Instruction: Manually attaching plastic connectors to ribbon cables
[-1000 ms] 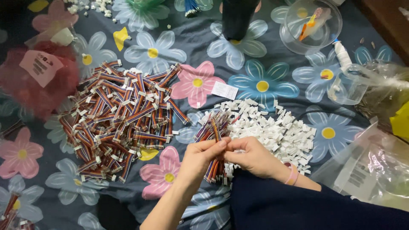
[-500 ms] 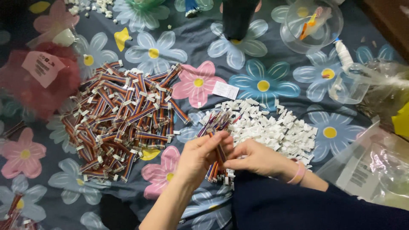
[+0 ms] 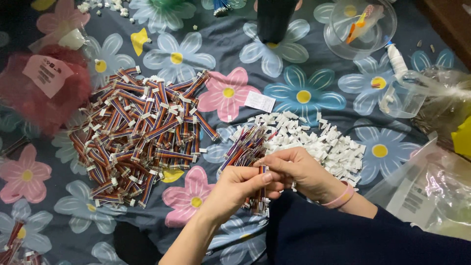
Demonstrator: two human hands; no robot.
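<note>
- The wire bundle [image 3: 248, 147] is a loose sheaf of thin striped ribbon leads in red, blue, yellow and green; it fans out at its upper end and narrows toward the hands, with dark tips hanging down below them.
- It lies low in the middle of the view, over the flowered cloth [image 3: 304, 95], its upper end touching the edge of the white heap.
- The left hand [image 3: 235, 189] comes up from the lower edge, forearm bare, fingers curled, thumb and forefinger pinched on the bundle's lower part.
- The right hand [image 3: 301, 169] meets it from the right, fingertips closed on the same leads, so the two hands touch around the wires. A pink band [image 3: 342, 197] sits on that wrist above a dark sleeve [image 3: 353, 235].
- Just behind the hands, a white heap [image 3: 319, 142] of small, blocky plastic connectors.
- To the left, well apart from the hands, a wide pile [image 3: 142, 135] of finished striped cables with white ends, lying criss-cross.
- The cloth is soft and dark blue, printed with big pink, blue and white flowers.
- A small white paper slip [image 3: 259, 101] lies on a pink flower.
- Far left, a red mesh bag [image 3: 39, 93] with a paper label.
- Top right, a clear round tub [image 3: 363, 27]; along the right edge, crinkled clear plastic bags [image 3: 436, 191].
</note>
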